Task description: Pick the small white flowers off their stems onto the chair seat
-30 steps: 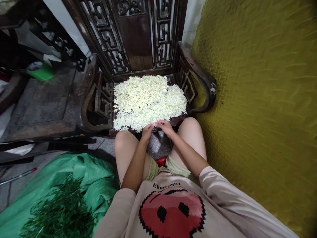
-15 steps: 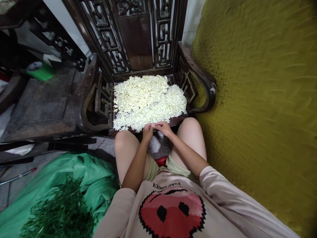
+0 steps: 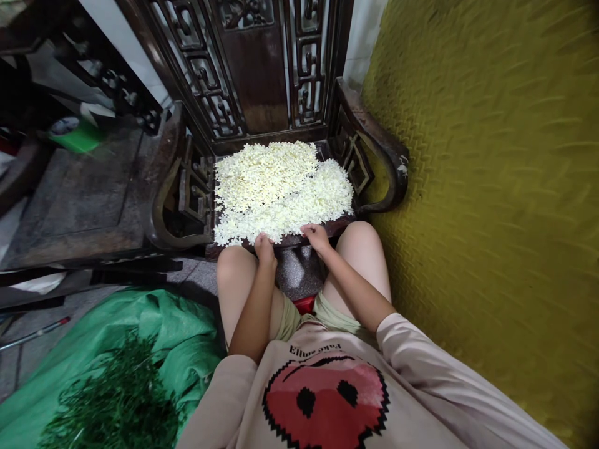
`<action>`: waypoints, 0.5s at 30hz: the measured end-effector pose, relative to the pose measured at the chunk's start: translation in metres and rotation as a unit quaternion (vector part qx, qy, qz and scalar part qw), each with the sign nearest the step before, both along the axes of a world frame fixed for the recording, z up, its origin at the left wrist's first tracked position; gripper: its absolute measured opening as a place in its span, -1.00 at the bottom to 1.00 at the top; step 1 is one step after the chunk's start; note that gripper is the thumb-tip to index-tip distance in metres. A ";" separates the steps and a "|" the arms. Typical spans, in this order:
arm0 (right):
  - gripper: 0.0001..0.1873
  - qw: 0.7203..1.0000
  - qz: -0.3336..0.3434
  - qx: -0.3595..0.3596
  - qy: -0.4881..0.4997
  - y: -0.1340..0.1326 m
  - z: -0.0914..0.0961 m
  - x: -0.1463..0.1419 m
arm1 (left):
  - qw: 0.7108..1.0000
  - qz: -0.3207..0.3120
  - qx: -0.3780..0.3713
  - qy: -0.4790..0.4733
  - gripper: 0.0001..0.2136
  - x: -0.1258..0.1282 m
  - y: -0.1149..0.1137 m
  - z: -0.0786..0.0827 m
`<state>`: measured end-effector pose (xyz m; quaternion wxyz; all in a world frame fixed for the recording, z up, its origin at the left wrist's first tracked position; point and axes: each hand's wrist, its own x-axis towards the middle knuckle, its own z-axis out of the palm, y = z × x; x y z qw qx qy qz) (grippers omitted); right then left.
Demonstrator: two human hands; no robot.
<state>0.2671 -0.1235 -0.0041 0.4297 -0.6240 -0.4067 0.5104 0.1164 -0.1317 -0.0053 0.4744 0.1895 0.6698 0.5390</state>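
A thick layer of small white flowers (image 3: 276, 184) covers the seat of a dark carved wooden chair (image 3: 374, 134) in front of me. My left hand (image 3: 264, 248) rests at the front edge of the heap with its fingers curled down among the flowers. My right hand (image 3: 317, 237) is at the same front edge, a little to the right, fingers bent and touching the blossoms. What either hand holds is too small to make out. My bare knees sit just under the seat's front edge.
A yellow-green textured wall (image 3: 491, 187) rises close on the right. A green sheet (image 3: 154, 330) with a pile of green stems (image 3: 116, 399) lies on the floor at lower left. Another dark wooden seat (image 3: 88, 187) stands to the left.
Both hands were together near the middle of the seat's front edge, fingertips meeting. They have now parted, the left moving left and the right slightly right, onto the flowers.
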 end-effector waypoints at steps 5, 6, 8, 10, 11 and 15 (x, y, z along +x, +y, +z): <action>-0.73 0.998 0.000 -0.028 0.060 0.001 0.002 0.002 | 0.997 0.026 0.070 -0.015 -0.71 0.005 0.002 0.005; -0.73 0.998 0.000 -0.033 0.062 0.001 0.003 0.001 | 0.996 0.010 0.084 0.007 -0.69 0.009 0.000 0.007; -0.73 0.998 0.002 -0.032 0.058 0.000 0.004 0.000 | 0.993 -0.031 0.094 0.069 -0.71 0.016 -0.004 0.010; -0.74 0.998 0.010 -0.025 0.052 -0.002 0.006 -0.001 | 0.984 -0.096 0.094 0.113 -0.75 0.021 -0.008 0.013; -0.74 0.998 0.014 -0.020 0.050 -0.002 0.007 -0.002 | 0.980 -0.128 0.094 0.120 -0.76 0.022 -0.010 0.014; -0.77 0.998 0.050 0.001 0.043 -0.004 0.010 -0.005 | 0.977 -0.173 0.080 0.095 -0.76 0.024 -0.013 0.014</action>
